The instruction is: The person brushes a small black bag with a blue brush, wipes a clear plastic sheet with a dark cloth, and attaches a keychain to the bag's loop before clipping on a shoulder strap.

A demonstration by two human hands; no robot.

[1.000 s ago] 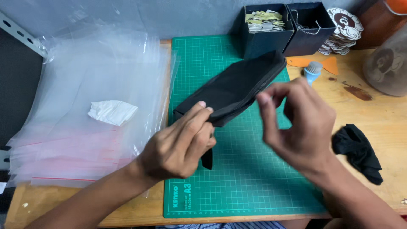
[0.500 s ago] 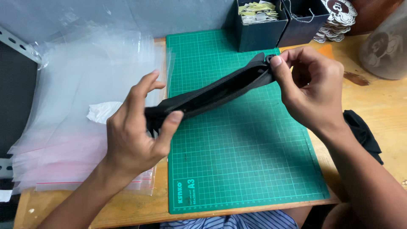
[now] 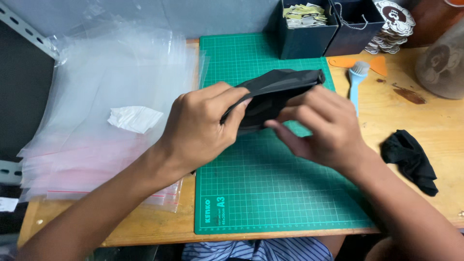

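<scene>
Both my hands hold a black fabric pouch [image 3: 278,89] a little above the green cutting mat [image 3: 270,193]. My left hand [image 3: 200,128] grips the pouch's left end, thumb and fingers pinched on the cloth. My right hand [image 3: 319,128] holds the right side, its fingers curled under and against the fabric. The pouch is bunched between the two hands, its far end pointing to the upper right.
A stack of clear plastic bags [image 3: 106,116] with a crumpled white paper [image 3: 134,118] lies to the left. Two dark boxes [image 3: 309,29] stand at the back. A light blue brush [image 3: 356,82], a black cloth scrap [image 3: 411,162] and a jar [image 3: 444,60] sit on the right.
The pouch was stretched long between my hands. Now the hands have come together and the fabric is bunched and folded between them.
</scene>
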